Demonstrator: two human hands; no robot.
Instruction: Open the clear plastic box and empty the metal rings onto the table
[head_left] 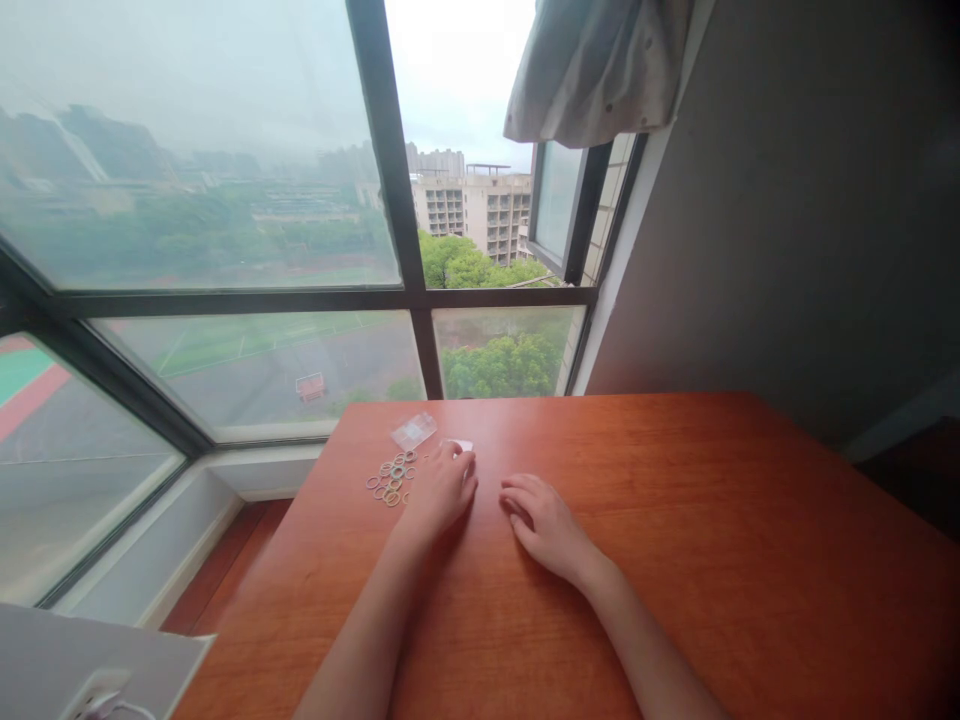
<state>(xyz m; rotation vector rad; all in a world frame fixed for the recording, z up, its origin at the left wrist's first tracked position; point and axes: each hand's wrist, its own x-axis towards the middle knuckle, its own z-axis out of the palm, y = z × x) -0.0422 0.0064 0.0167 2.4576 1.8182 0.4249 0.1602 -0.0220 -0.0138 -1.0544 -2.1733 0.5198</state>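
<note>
Currently, both hands rest palm-down on the wooden table (675, 520), and no item is lifted. The left hand (442, 490) lies just beside a loose cluster of small rings (391, 478), apparently rubber bands, spread flat on the table near its far left corner. Its fingertips (466, 462) touch a small white object (461, 445); the kind of object cannot be told at this size. The fingers are curved over it rather than closed, so the view does not settle whether they grasp it or only press on it. The right hand (546, 522) is empty, fingers relaxed and slightly bent, with its fingertips near the left hand but apart from it.

A small clear plastic bag (413, 431) lies flat just beyond the rings and appears empty.

Judged from this layout, the rings are already out of the bag and unsorted. No ring is stacked, bundled or gripped, so handling of the rings themselves looks barely begun.
</note>
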